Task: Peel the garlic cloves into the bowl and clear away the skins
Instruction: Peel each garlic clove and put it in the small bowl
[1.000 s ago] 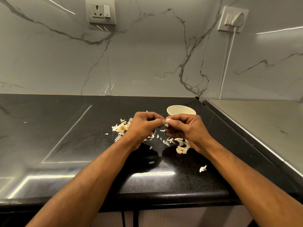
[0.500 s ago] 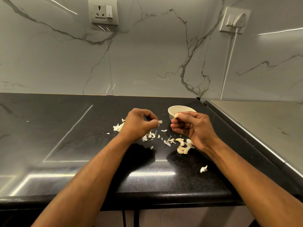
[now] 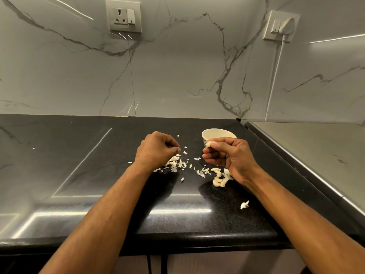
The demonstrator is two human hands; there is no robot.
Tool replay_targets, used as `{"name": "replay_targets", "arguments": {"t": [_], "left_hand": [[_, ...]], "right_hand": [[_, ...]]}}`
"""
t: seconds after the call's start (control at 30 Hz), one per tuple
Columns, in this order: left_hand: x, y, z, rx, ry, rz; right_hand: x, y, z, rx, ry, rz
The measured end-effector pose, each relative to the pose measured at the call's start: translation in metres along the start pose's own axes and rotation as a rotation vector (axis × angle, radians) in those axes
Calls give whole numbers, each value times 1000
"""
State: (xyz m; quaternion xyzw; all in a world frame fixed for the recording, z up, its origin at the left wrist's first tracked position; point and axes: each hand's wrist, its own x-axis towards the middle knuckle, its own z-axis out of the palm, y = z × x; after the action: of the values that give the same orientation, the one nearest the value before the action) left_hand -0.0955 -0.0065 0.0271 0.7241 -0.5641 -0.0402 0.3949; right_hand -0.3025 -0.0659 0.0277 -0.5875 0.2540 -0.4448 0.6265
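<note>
Black polished countertop (image 3: 83,175) runs beneath a marble-veined backsplash (image 3: 177,76), with a steel surface (image 3: 316,155) adjoining at the right corner. On the counter, the right hand (image 3: 229,157) pinches a garlic clove (image 3: 208,144) between thumb and forefinger, its other fingers curled, right in front of the near wall of the small cream bowl (image 3: 217,133). The left hand (image 3: 158,150) has its fingers curled down over a scatter of papery skins (image 3: 175,163); whether it holds a scrap between its fingertips cannot be told. More cloves, apparently unpeeled, (image 3: 219,177) lie in a small heap just beside the right wrist, and one stray piece (image 3: 245,204) sits alone nearer the counter's front edge. Judging by this, the clove looks ready to go into the bowl, but it sits below the rim, so a release from here would likely drop it onto the counter or bounce it off the bowl's side; the hand probably needs to lift over the rim first. The light bowl could also tip or skid on the glossy stone if knuckles nudge it. Skins are so light that a quick sweep may scatter them wider, and the stray piece could be knocked over the front edge by a forearm. Open counter stretches broadly to the left and behind the bowl, while the right side is hemmed in by the raised steel ledge.
</note>
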Motion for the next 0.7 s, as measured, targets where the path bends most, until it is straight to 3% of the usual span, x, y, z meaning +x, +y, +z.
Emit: {"name": "replay_targets", "arguments": {"t": [0.13, 0.27, 0.7], "left_hand": [[-9, 13, 14, -218, 3, 248], [-15, 23, 23, -234, -13, 442], [-16, 23, 27, -205, 24, 446]], "right_hand": [[0, 0, 0, -6, -19, 9], [0, 1, 0, -31, -43, 6], [0, 4, 3, -113, -3, -43]]}}
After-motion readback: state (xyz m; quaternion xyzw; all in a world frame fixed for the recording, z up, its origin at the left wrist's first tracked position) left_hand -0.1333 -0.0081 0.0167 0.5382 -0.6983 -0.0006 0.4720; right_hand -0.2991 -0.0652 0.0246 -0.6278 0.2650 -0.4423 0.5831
